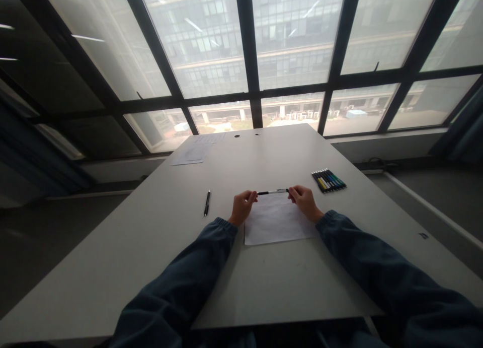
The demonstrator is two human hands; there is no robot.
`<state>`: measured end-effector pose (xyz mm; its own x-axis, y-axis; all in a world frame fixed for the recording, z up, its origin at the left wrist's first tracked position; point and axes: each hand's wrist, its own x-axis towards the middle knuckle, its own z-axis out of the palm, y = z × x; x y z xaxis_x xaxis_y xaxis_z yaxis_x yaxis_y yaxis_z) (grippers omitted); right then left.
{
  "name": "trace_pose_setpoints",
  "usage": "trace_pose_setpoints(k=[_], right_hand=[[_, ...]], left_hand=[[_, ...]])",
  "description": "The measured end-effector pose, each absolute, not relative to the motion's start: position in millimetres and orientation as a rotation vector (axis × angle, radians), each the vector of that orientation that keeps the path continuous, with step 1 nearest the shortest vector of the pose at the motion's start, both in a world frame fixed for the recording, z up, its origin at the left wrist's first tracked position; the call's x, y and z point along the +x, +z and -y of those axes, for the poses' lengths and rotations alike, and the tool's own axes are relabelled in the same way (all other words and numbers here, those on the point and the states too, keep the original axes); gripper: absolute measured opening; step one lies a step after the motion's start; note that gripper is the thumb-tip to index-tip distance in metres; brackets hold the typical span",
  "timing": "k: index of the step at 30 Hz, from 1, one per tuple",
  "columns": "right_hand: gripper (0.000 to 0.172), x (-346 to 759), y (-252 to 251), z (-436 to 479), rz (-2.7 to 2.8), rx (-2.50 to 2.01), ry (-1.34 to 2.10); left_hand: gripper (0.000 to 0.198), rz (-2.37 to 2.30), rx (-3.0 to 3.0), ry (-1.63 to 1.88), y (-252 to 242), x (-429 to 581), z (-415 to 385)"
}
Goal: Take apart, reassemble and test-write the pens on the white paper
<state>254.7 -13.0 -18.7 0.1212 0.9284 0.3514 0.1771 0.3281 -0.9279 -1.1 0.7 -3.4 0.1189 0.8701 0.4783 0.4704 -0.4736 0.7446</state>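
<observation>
A black and white pen [274, 191] is stretched level between my two hands, over the far edge of a white sheet of paper [279, 224]. My left hand [243, 206] pinches its left end, and my right hand [303, 201] pinches the end with the clip. The fingertips hide both tips of the pen. To the left of my left hand, a black pen [207, 203] lies alone on the table. Beyond my right hand, a row of several pens [328, 181] with black, yellow, white, blue and green parts lies side by side.
The white table [226, 297] reaches to the windows. Sheets of paper [188, 154] lie at its far left, and two small dark spots [237, 136] show near the far edge. A small dark object [423, 235] is near the right edge. Curtains hang at both sides.
</observation>
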Motion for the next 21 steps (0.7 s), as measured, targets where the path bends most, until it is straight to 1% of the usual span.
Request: trace_pose_setpoints(k=[21], right_hand=[[0.045, 255.7, -16.1, 15.1, 1.418, -1.13, 0.693]], left_hand=[[0.043, -1.288, 1.957, 1.314, -1.6, -1.1, 0.1]])
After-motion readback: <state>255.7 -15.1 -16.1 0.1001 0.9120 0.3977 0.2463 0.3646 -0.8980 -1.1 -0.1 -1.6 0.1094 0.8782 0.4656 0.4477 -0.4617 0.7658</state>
